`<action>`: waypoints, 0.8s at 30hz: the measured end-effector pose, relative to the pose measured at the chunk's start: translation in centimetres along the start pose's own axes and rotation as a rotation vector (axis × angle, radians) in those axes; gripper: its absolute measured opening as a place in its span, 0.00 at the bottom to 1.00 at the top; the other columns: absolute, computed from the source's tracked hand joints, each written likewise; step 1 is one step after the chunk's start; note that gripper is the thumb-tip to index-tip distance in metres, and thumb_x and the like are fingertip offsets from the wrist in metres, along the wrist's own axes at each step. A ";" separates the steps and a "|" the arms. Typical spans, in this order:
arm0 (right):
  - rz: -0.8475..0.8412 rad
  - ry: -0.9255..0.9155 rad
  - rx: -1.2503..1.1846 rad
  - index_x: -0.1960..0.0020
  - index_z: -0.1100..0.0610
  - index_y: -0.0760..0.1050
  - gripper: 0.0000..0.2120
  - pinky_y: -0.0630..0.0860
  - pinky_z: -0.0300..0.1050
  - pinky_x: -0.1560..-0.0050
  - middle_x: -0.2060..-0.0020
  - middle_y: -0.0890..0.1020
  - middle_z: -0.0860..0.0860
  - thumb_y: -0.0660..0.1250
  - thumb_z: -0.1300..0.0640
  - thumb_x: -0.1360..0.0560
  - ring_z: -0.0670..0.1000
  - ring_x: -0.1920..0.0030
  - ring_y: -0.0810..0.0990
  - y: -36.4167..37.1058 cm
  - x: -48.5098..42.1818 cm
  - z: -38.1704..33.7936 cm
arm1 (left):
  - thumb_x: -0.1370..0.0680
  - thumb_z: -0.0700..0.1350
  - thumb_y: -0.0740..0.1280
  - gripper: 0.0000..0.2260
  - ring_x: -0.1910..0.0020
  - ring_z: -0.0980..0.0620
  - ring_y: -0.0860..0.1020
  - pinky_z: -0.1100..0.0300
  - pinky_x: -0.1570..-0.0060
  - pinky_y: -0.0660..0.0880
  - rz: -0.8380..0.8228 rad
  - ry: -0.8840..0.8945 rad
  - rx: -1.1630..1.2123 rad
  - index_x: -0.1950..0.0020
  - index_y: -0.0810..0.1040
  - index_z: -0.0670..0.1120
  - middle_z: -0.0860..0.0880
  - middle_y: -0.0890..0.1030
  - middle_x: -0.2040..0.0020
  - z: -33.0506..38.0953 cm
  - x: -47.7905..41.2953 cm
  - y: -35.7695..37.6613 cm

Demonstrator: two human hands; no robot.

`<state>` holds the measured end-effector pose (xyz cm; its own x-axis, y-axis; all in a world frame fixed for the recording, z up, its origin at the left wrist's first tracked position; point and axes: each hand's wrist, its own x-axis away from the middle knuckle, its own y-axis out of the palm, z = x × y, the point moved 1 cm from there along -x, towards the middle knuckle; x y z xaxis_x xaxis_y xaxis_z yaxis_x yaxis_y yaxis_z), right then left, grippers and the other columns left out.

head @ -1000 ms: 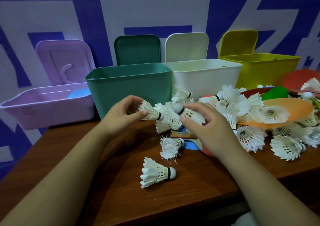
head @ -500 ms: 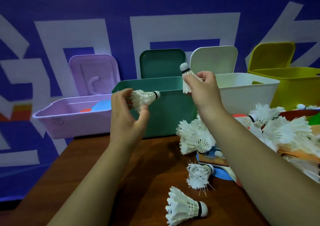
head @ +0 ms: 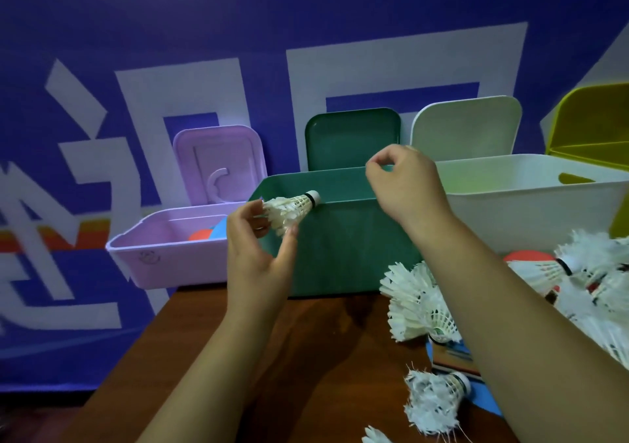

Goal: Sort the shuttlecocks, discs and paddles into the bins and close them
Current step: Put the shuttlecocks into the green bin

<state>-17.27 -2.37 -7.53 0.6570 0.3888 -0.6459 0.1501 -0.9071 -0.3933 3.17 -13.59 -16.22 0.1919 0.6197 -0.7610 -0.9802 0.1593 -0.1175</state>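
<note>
Head view: a brown wooden table (head: 306, 357) meets a blue wall (head: 238, 17) with white shapes behind 1 open green bin (head: 340, 238); the left hand (head: 255, 248) pinches a white-feathered shuttlecock (head: 289, 209), cork black-banded, at the bin's front rim; the right hand (head: 405, 184) hangs over the bin, fingers curled, empty

L grip (head: 260, 255) & R grip (head: 406, 187) bare; L forearm (head: 218, 357) & R forearm (head: 510, 323) bare to frame edge.

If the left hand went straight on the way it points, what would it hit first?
Likely the front rim of the green bin: the left hand holds the shuttlecock cork-first at that edge, though depth is unclear.
</note>
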 end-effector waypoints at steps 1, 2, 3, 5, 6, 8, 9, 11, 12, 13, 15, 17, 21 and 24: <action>-0.015 0.012 0.000 0.52 0.51 0.82 0.07 0.79 0.48 0.48 0.48 0.84 0.49 0.66 0.52 0.22 0.51 0.49 0.81 0.0 0.1 0.1 | 0.21 0.47 0.76 0.23 0.37 0.53 0.78 0.47 0.35 0.77 0.009 -0.013 0.012 0.30 0.71 0.48 0.51 0.76 0.36 0.0 -0.1 0.0; -0.029 0.032 -0.004 0.53 0.51 0.82 0.08 0.81 0.50 0.48 0.50 0.84 0.48 0.65 0.51 0.22 0.52 0.50 0.82 0.0 0.1 0.2 | 0.21 0.47 0.76 0.22 0.37 0.53 0.78 0.48 0.35 0.77 0.019 -0.027 0.025 0.31 0.72 0.48 0.51 0.77 0.37 0.1 -0.2 0.0; -0.043 0.049 -0.009 0.54 0.51 0.82 0.08 0.81 0.51 0.48 0.53 0.84 0.47 0.65 0.51 0.22 0.52 0.52 0.82 -0.1 0.2 0.3 | 0.21 0.47 0.77 0.21 0.37 0.54 0.78 0.49 0.35 0.77 0.035 -0.045 0.039 0.32 0.72 0.49 0.52 0.77 0.37 0.3 -0.4 0.0; -0.079 0.076 -0.016 0.56 0.51 0.81 0.08 0.83 0.52 0.51 0.59 0.85 0.46 0.65 0.51 0.23 0.52 0.55 0.82 -0.3 0.4 0.5 | 0.22 0.48 0.77 0.18 0.37 0.56 0.78 0.49 0.35 0.77 0.068 -0.061 0.034 0.36 0.74 0.50 0.55 0.78 0.39 0.5 -1.0 0.2; -0.102 0.081 -0.014 0.57 0.51 0.81 0.08 0.83 0.52 0.52 0.60 0.84 0.46 0.65 0.51 0.23 0.52 0.57 0.82 -0.4 0.5 0.6 | 0.22 0.49 0.77 0.16 0.38 0.57 0.77 0.49 0.35 0.77 0.078 -0.033 -0.011 0.39 0.75 0.50 0.56 0.78 0.39 0.6 -1.6 0.2; -0.141 0.071 -0.003 0.59 0.51 0.80 0.08 0.84 0.53 0.53 0.61 0.84 0.46 0.65 0.51 0.24 0.53 0.58 0.82 -0.5 0.7 0.7 | 0.22 0.49 0.76 0.10 0.36 0.57 0.75 0.52 0.34 0.74 0.078 0.084 -0.161 0.46 0.78 0.50 0.56 0.78 0.38 0.6 -3.2 0.4; -0.151 0.069 -0.004 0.59 0.51 0.80 0.08 0.84 0.53 0.52 0.62 0.84 0.46 0.65 0.51 0.24 0.52 0.58 0.82 -0.6 0.7 0.8 | 0.22 0.50 0.76 0.08 0.34 0.54 0.74 0.53 0.33 0.72 0.069 0.128 -0.238 0.47 0.80 0.51 0.54 0.78 0.35 0.6 -4.2 0.6; -0.160 0.068 -0.005 0.60 0.50 0.80 0.08 0.84 0.53 0.52 0.62 0.84 0.46 0.65 0.51 0.24 0.52 0.58 0.82 -0.6 0.5 0.9 | 0.21 0.55 0.74 0.11 0.26 0.47 0.68 0.48 0.27 0.68 -0.016 0.100 -0.444 0.42 0.84 0.52 0.50 0.75 0.26 0.3 -6.4 1.3; -0.161 0.067 -0.004 0.60 0.51 0.80 0.08 0.84 0.52 0.52 0.62 0.84 0.46 0.65 0.52 0.24 0.52 0.58 0.82 -0.6 0.4 0.9 | 0.20 0.59 0.72 0.16 0.21 0.43 0.62 0.43 0.24 0.63 -0.103 0.028 -0.557 0.36 0.83 0.53 0.48 0.69 0.20 0.4 -7.3 1.7; -0.160 0.064 -0.004 0.60 0.51 0.80 0.08 0.84 0.52 0.52 0.62 0.84 0.46 0.65 0.52 0.24 0.52 0.58 0.82 -0.7 0.4 0.9 | 0.19 0.62 0.67 0.21 0.18 0.41 0.55 0.41 0.21 0.58 -0.196 -0.067 -0.627 0.30 0.81 0.54 0.46 0.61 0.16 0.6 -7.7 2.1; -0.161 0.059 -0.005 0.59 0.52 0.80 0.09 0.83 0.52 0.52 0.62 0.84 0.46 0.65 0.53 0.24 0.52 0.57 0.82 -0.8 0.3 0.9 | 0.17 0.64 0.62 0.26 0.15 0.41 0.47 0.39 0.19 0.51 -0.286 -0.182 -0.627 0.22 0.72 0.54 0.45 0.52 0.14 1.0 -7.4 2.7; -0.150 0.055 -0.019 0.59 0.53 0.81 0.09 0.83 0.52 0.52 0.61 0.84 0.47 0.64 0.53 0.23 0.53 0.57 0.82 -1.1 0.3 0.8 | 0.16 0.59 0.62 0.26 0.15 0.43 0.46 0.41 0.18 0.50 -0.264 -0.110 -0.605 0.20 0.70 0.50 0.45 0.51 0.14 1.5 -6.1 2.8; -0.125 0.032 -0.043 0.57 0.55 0.81 0.09 0.82 0.51 0.52 0.61 0.85 0.49 0.65 0.54 0.22 0.53 0.56 0.82 -1.4 0.3 0.3 | 0.17 0.47 0.67 0.21 0.18 0.46 0.56 0.49 0.20 0.55 -0.201 0.050 -0.472 0.24 0.72 0.46 0.47 0.62 0.18 2.0 -2.3 2.0; -0.107 0.011 -0.083 0.55 0.55 0.83 0.09 0.82 0.48 0.52 0.60 0.85 0.48 0.65 0.53 0.22 0.52 0.56 0.83 -2.0 0.3 -0.7 | 0.19 0.41 0.68 0.14 0.28 0.49 0.69 0.48 0.25 0.67 -0.169 0.182 -0.393 0.33 0.77 0.47 0.49 0.74 0.30 2.4 -0.6 1.4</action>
<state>-16.85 -0.59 -6.49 0.6422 0.4827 -0.5954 0.2801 -0.8709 -0.4039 1.82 -11.88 -14.42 0.3737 0.4594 -0.8058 -0.8866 -0.0783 -0.4558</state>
